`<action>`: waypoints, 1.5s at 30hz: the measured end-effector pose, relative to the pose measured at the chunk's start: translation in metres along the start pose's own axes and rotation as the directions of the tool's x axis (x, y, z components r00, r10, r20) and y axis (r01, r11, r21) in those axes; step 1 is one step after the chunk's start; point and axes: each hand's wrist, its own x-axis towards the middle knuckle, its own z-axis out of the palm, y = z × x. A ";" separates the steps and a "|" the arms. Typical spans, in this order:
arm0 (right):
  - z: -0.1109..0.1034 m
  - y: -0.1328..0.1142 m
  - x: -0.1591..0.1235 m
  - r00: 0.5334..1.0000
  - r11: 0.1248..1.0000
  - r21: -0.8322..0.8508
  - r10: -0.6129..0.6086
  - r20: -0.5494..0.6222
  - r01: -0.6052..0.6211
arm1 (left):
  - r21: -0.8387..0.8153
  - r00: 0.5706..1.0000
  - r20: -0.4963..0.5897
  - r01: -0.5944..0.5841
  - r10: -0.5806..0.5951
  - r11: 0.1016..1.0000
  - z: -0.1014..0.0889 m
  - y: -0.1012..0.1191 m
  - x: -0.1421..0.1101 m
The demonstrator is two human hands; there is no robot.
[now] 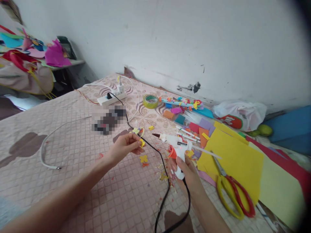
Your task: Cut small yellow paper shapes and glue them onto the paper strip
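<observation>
Between the thumb and fingers of my left hand [126, 144] is a small yellow flower cutout [142, 143]. My right hand [187, 168] grips a white glue gun [178, 145] by its handle, fingers around the orange trigger. The gun's dark nozzle points left toward the flower, apart from it. A clear glue stick [206, 151] juts from its back, and a black cord [167, 191] runs from its handle. Below my left fingers another yellow flower [143, 159] lies on the cloth, with more small cutouts just beyond them.
Red-and-yellow scissors [234, 194] lie on yellow sheets [233, 158] at the right. Green tape [150, 101], a white power strip [111, 98] and a decorated blue stick [178, 103] sit farther back. A white cable [43, 145] curves at left. A plastic bag [239, 115] rests by the wall.
</observation>
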 end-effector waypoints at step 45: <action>0.013 -0.020 -0.027 0.976 0.708 -0.686 -0.218 0.010 0.165 | 0.661 0.331 0.281 -0.748 0.901 0.069 -0.010 -0.008 -0.017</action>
